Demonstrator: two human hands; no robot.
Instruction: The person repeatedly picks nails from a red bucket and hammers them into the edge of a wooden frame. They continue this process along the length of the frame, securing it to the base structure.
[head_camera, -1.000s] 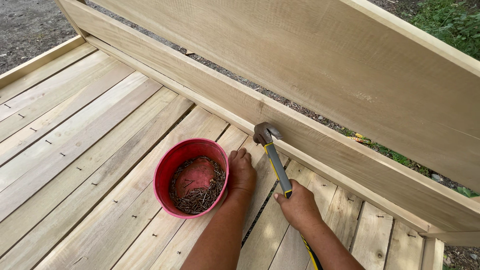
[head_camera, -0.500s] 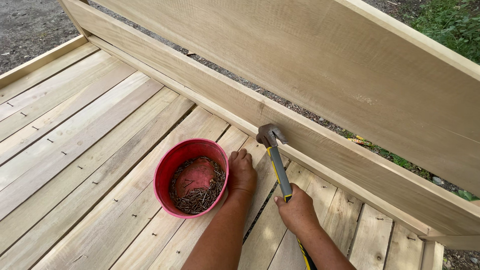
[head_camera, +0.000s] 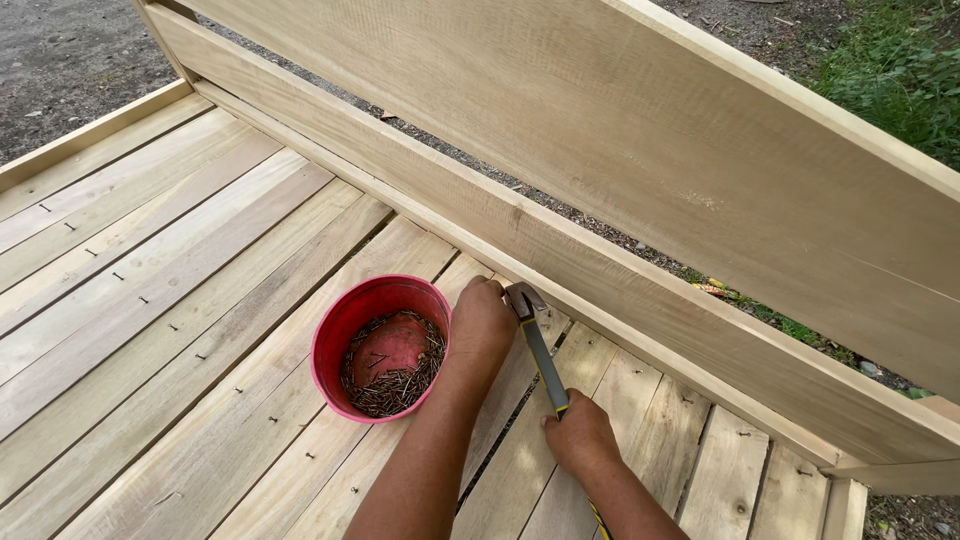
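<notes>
My left hand (head_camera: 482, 325) rests knuckles-up on the pale plank floor (head_camera: 180, 330), fingers curled at the foot of the low side rail (head_camera: 600, 270); whatever it pinches is hidden. Right beside those fingers sits the metal head of a hammer (head_camera: 523, 300). My right hand (head_camera: 580, 440) is shut on the hammer's dark grip with a yellow end, lower down the handle. A red bowl (head_camera: 345, 315) holding several dark nails stands just left of my left hand, touching or nearly touching it.
Two wide upright boards (head_camera: 700, 170) form a wall along the far side, with a gap between them showing gravel. A raised wooden edge (head_camera: 90, 135) borders the floor at the left. Grass (head_camera: 890, 70) and bare ground lie beyond.
The hammer head has dropped and come closer to my left hand's fingers, next to the rail. My left hand and the bowl have stayed put.
</notes>
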